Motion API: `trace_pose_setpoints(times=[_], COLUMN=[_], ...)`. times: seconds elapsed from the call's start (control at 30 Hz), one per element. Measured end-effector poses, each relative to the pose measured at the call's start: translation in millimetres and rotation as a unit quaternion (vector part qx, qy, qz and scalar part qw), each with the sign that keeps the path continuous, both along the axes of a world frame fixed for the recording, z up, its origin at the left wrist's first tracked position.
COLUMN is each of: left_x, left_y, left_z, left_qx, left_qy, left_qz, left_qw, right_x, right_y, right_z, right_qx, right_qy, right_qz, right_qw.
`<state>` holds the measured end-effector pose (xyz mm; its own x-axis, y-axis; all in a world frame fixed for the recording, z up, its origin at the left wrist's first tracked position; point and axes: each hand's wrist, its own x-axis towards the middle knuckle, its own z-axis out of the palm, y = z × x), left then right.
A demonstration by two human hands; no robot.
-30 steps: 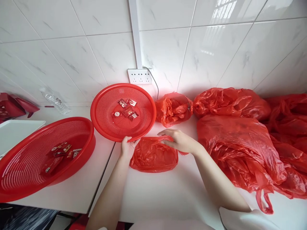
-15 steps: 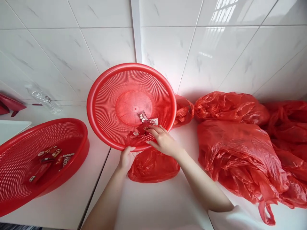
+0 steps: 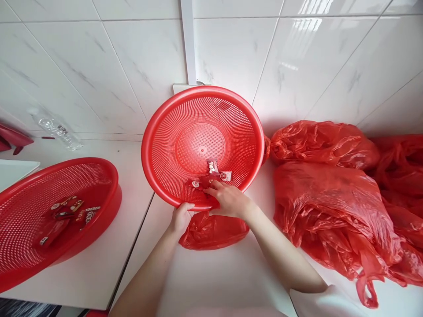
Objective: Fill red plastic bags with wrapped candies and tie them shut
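My left hand (image 3: 181,218) grips the near rim of the red basket (image 3: 170,132), tilted toward me, partly hiding a red bag (image 3: 218,233) on the tabletop (image 3: 205,277). My right hand (image 3: 233,201), fingers loosely spread, is at the packets (image 3: 212,167) inside; whether it grasps one, I cannot tell.

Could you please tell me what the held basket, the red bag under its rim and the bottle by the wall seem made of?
Held basket: probably moulded plastic, satin; smooth uniform rim, regular perforations.
Red bag: thin plastic film, glossy; crinkles and highlights.
Bottle: likely clear, shiny plastic; transparent, though glass is possible.
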<state>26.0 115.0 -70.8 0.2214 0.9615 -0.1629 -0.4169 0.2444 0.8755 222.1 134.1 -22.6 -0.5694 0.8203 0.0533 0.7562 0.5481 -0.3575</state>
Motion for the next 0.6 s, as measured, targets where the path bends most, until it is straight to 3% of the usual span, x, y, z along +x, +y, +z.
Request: trace_pose_setpoints(times=[0.1, 0.17, 0.23, 0.3, 0.4, 0.5, 0.6], left_x=[-2, -4, -6, -7, -7, -8, -10], left_y=[1, 3, 4, 5, 6, 8, 9], left_z=[-1.8, -0.7, 1.7, 4.1, 5.1, 3.8, 3.2], left_qx=[-0.002, -0.006, -0.008, -0.010, -0.014, -0.011, -0.004], left_qy=[-0.006, -0.018, -0.033, -0.051, -0.075, -0.087, -0.088], left_qz=[-0.001, 0.007, 0.023, 0.035, 0.041, 0.054, 0.059], left_qw=[1.000, 1.000, 0.999, 0.998, 0.996, 0.995, 0.994], right_x=[13, 21, 26, 29, 31, 33, 32], right_y=[1, 3, 6, 9, 12, 9, 3], right_z=[9.8, 15.7, 19.1, 19.6, 17.9, 19.0, 24.0], right_qx=[-0.060, -0.090, -0.149, -0.236, -0.311, -0.309, -0.274], right_qy=[0.088, 0.191, 0.306, 0.396, 0.446, 0.428, 0.366], right_qz=[0.056, 0.043, -0.012, -0.059, -0.075, -0.074, -0.054], right_qw=[0.993, 0.977, 0.940, 0.885, 0.836, 0.846, 0.888])
